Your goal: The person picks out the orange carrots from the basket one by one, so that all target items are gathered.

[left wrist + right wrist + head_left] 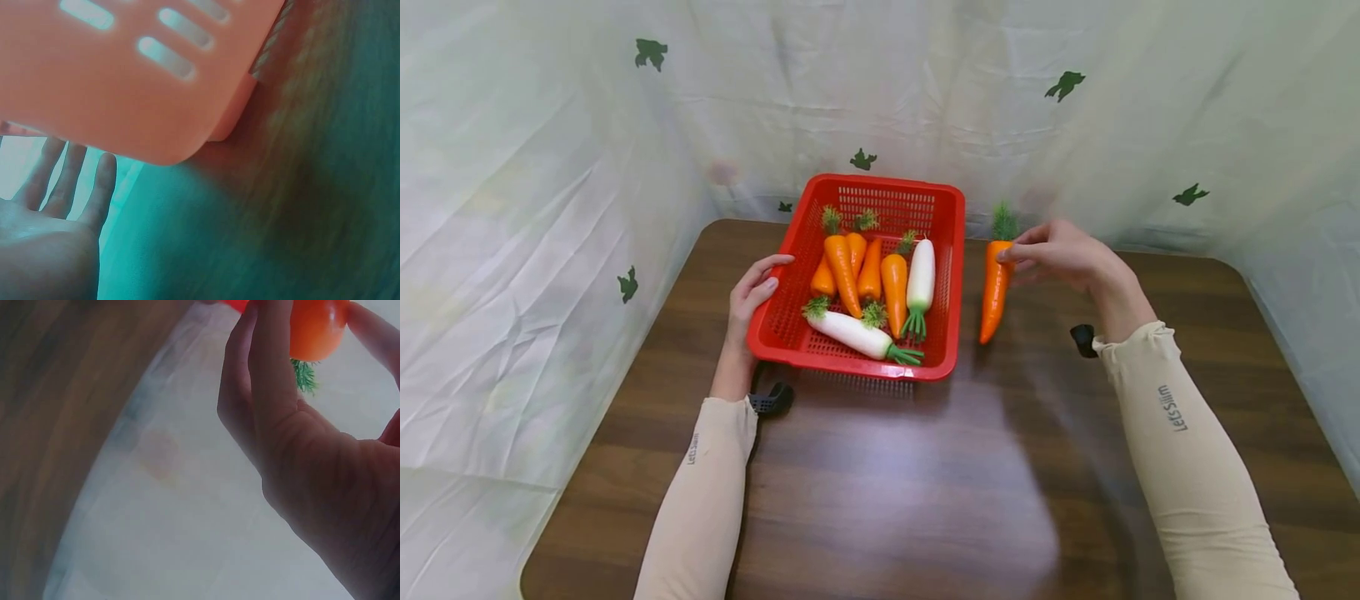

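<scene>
My right hand (1060, 254) pinches an orange toy carrot (996, 287) near its leafy green top, between thumb and fingertips. The carrot hangs upright, tip down, just right of a red plastic basket (957, 283). In the right wrist view its rounded orange top (319, 331) shows between the fingers. At the basket's left rim, my left hand (748, 292) rests with fingers fairly straight, fingertips at the edge; the left wrist view shows three spread fingers below the rim. Inside the basket lie several carrots (842, 271) and two white radishes (921, 275), one lying crosswise in front (850, 333).
The basket stands toward the back of a brown wood-grain table (895, 483). Pale curtains (940, 100) with dark green leaf shapes hang behind the table and along both sides. Black wrist straps (772, 400) sit at the cuffs of the beige sleeves (700, 500).
</scene>
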Motion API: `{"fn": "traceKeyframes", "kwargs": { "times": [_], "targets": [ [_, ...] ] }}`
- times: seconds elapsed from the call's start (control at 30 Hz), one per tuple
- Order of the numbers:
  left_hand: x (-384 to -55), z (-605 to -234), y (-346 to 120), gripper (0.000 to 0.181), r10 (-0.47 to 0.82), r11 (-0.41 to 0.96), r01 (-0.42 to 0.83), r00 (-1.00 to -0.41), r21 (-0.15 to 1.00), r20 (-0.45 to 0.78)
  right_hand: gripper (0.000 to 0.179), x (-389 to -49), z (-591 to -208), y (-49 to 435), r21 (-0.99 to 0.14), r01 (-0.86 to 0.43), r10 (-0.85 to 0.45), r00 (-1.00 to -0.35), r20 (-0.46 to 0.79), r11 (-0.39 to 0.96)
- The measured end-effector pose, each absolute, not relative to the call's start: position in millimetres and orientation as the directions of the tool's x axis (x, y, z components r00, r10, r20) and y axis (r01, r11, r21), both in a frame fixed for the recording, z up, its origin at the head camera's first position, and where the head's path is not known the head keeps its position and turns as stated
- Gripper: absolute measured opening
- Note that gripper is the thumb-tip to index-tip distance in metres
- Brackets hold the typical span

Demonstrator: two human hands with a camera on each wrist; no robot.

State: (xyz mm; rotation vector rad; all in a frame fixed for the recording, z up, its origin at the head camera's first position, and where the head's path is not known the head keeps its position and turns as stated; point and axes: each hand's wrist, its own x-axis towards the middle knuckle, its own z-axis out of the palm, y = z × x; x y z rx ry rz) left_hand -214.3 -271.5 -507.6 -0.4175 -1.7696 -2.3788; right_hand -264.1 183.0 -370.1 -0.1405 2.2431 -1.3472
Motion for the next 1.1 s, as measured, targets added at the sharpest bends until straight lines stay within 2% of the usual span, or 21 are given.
{"fn": "traceKeyframes", "kwargs": {
  "times": [0.5, 1.1],
  "targets": [
    [-217.1, -507.2, -271.2, 0.040, 0.061, -0.307, 0.298, -0.941, 0.904, 0.331, 0.049, -273.8, -412.7, 204.3, -0.803, 0.243, -0.275, -0.852, -0.445, 0.544],
    [-213.3, -507.9, -273.2, 0.043, 0.044, -0.284, 0.291, -0.948, 0.914, 0.316, 0.045, -272.7, -435.7, 204.0, -0.755, 0.299, -0.213, -0.840, -0.499, 0.584]
  ]
}}
